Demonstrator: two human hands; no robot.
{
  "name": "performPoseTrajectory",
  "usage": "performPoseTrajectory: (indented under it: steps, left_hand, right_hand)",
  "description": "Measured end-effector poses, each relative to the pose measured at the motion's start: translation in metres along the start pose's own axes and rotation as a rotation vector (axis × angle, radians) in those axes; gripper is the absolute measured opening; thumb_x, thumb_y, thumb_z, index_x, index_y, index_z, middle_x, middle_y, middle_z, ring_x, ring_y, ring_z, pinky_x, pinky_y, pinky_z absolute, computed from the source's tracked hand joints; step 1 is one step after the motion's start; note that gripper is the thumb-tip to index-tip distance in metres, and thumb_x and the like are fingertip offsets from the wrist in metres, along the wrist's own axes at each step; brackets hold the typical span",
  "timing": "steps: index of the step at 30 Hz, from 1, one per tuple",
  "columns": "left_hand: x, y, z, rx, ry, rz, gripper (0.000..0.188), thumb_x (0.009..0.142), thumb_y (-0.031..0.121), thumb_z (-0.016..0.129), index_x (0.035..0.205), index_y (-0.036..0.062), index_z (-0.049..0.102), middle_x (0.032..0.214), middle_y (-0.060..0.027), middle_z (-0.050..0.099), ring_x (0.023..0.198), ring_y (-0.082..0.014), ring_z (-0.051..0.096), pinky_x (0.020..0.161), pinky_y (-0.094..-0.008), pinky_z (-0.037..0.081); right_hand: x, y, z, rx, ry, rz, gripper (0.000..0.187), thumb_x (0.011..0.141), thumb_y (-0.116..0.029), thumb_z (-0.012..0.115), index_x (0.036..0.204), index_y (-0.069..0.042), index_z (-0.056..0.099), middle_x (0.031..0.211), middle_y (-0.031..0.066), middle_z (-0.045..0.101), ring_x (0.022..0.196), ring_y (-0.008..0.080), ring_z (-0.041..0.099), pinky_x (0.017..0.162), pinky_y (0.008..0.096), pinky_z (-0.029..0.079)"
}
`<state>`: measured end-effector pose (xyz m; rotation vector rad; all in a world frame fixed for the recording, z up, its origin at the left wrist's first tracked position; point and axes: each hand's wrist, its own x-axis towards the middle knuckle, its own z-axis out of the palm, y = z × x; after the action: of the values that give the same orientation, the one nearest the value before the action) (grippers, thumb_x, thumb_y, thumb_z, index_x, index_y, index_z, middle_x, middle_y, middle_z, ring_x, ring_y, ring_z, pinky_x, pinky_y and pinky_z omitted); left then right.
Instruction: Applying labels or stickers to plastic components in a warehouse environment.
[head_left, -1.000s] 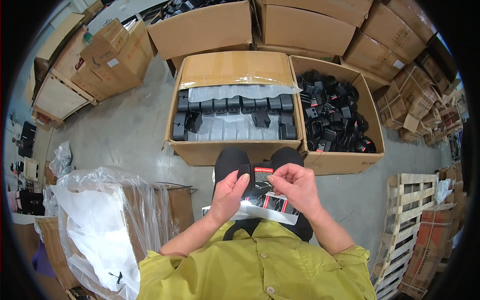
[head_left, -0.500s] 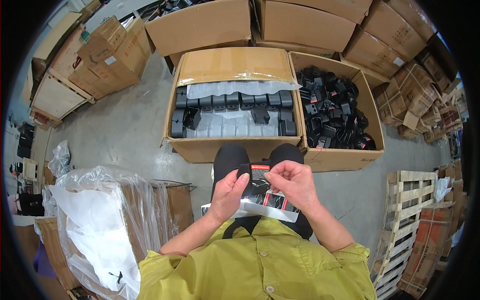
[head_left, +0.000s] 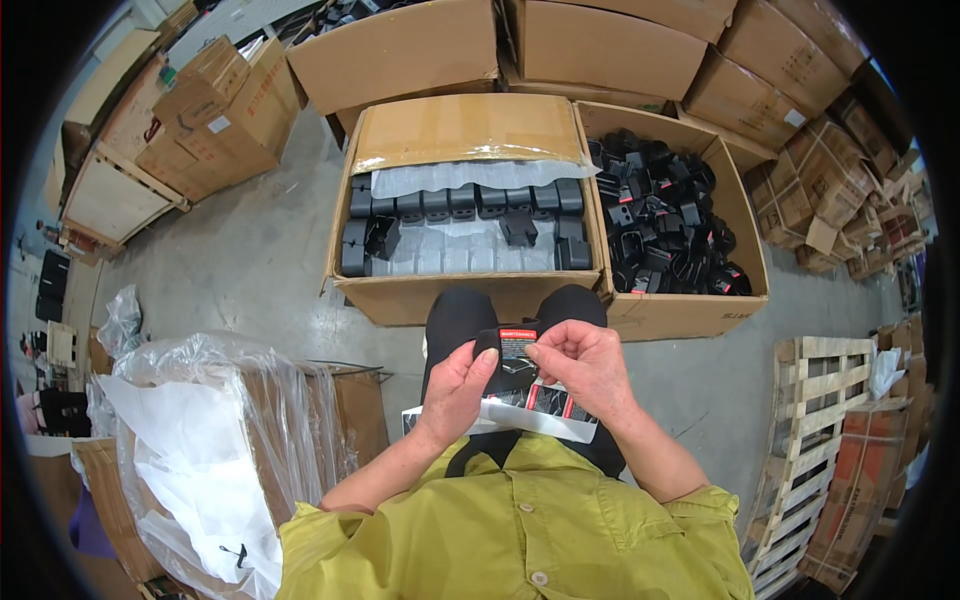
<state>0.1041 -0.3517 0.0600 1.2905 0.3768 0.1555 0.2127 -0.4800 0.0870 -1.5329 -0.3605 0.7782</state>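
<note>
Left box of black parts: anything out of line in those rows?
Yes. In the left box, two black parts and sit tilted below the neat top row, on the clear plastic sheet. Nothing looks spilled or damaged.

Black part [head_left: 503, 362]: I see it sitting a little higher in front of the chest than a second ago, its red-and-black label now facing up more squarely.
Right hand [head_left: 585, 368]: the fingertips have moved onto the label's right edge.
Left hand [head_left: 458, 385]: the thumb has slid up along the part's left side.
</note>
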Motion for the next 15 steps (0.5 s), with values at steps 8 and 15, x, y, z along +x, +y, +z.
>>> performPoseTrajectory:
  steps: [8,15]
  left_hand:
    - [-0.0002,-0.0021,0.0008,0.156,0.049,0.029,0.029,0.09,0.023,0.043,0.103,-0.0014,0.052,0.088,-0.0036,0.059,0.08,-0.0064,0.049,0.074,-0.0212,0.04]
    - [-0.003,0.004,0.0035,0.322,0.092,0.095,0.028,0.09,0.024,0.044,0.102,-0.0001,0.053,0.082,-0.0039,0.059,0.074,-0.0062,0.049,0.069,-0.021,0.041]
  right_hand:
    - [0.0001,0.0005,-0.0002,0.012,0.01,-0.005,0.011,0.076,-0.007,0.061,0.071,0.002,0.057,0.059,0.0003,0.055,0.05,0.0026,0.048,0.044,0.017,0.038]
    - [0.0022,0.0034,0.0012,-0.027,0.029,-0.008,0.011,0.076,-0.008,0.063,0.072,0.001,0.057,0.059,0.0004,0.057,0.05,0.0029,0.051,0.046,0.0162,0.041]
